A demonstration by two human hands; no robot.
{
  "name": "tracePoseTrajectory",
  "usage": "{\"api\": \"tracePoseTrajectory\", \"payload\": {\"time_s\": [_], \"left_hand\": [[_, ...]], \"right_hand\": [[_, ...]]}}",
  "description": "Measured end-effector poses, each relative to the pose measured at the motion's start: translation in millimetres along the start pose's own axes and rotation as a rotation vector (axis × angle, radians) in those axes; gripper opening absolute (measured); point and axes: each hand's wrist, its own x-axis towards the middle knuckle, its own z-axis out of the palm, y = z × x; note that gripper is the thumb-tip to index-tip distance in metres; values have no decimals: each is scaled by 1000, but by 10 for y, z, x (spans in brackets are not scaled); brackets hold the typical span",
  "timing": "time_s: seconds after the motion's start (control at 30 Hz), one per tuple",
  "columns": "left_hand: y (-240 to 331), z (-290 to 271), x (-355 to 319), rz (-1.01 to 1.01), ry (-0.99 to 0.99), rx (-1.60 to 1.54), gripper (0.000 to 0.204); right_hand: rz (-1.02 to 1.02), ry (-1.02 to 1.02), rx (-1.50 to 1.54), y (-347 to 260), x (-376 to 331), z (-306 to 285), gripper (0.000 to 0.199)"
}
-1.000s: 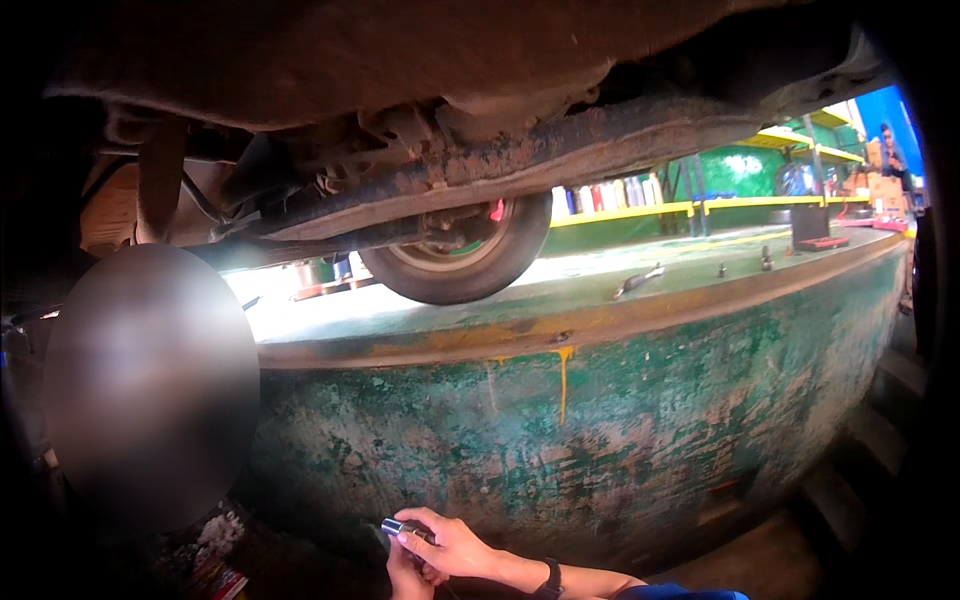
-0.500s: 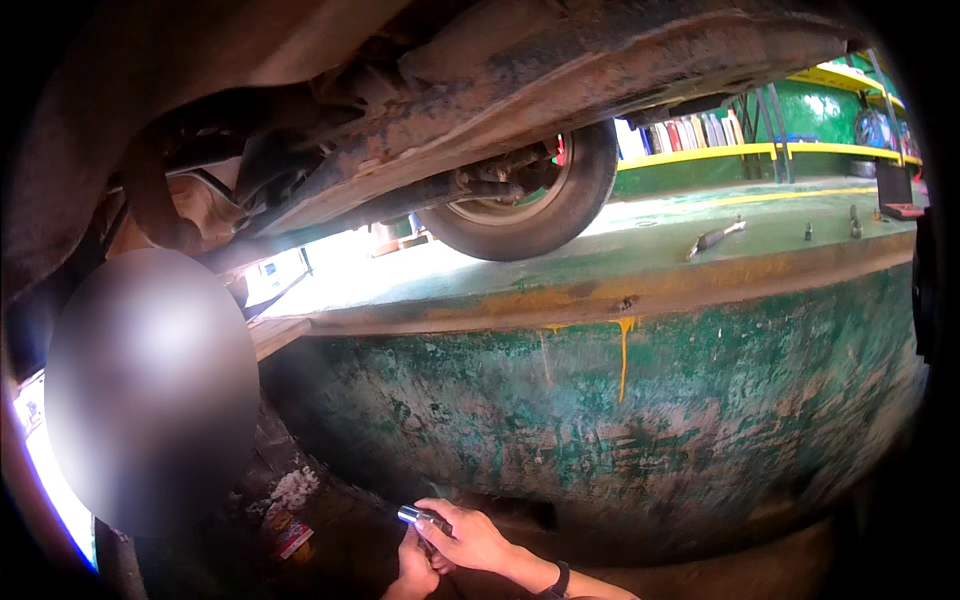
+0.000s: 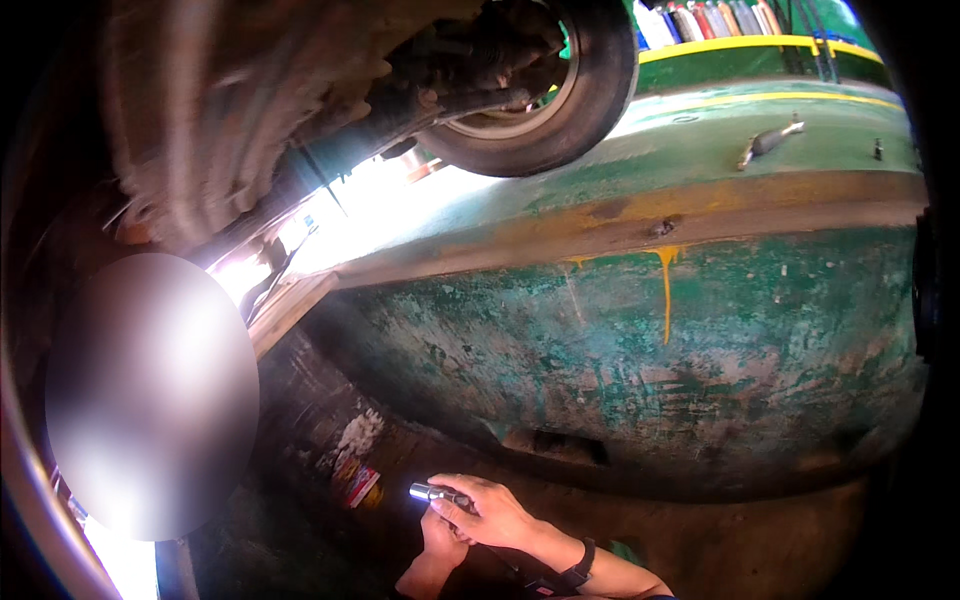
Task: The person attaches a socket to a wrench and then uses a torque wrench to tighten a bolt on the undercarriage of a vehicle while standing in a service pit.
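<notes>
Low in front of me, both hands are together on a tool with a shiny chrome socket [image 3: 428, 492] at its end, pointing left. My right hand [image 3: 497, 512] is closed over the tool just behind the socket, palm down. My left hand [image 3: 442, 537] is wrapped below it, against the right hand's fingers. The rest of the tool is mostly hidden by my hands, so its full shape cannot be made out. A dark band circles my right wrist.
A rusty car underside [image 3: 230, 120] and a wheel [image 3: 590, 120] hang overhead. A worn green pit wall [image 3: 560, 350] curves ahead; above it, a wrench-like tool [image 3: 770, 143] lies on the ledge. Crumpled white material [image 3: 360, 435] and a red-yellow package [image 3: 358, 483] lie below. A blurred oval covers the left.
My view has tilted downward, so the wheel, ledge and wall sit higher in the picture. Both hands keep their grip on the socket tool, which has turned slightly toward level.
</notes>
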Motion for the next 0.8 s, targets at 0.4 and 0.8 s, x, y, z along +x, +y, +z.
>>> {"api": "tracePoseTrajectory", "payload": {"time_s": [0.4,0.8], "left_hand": [[46,722,413,444,376,753,26],[487,840,195,487,710,-134,42]], "right_hand": [[-62,-287,162,461,906,-838,39],[-147,-618,633,533,1698,-708,30]]}}
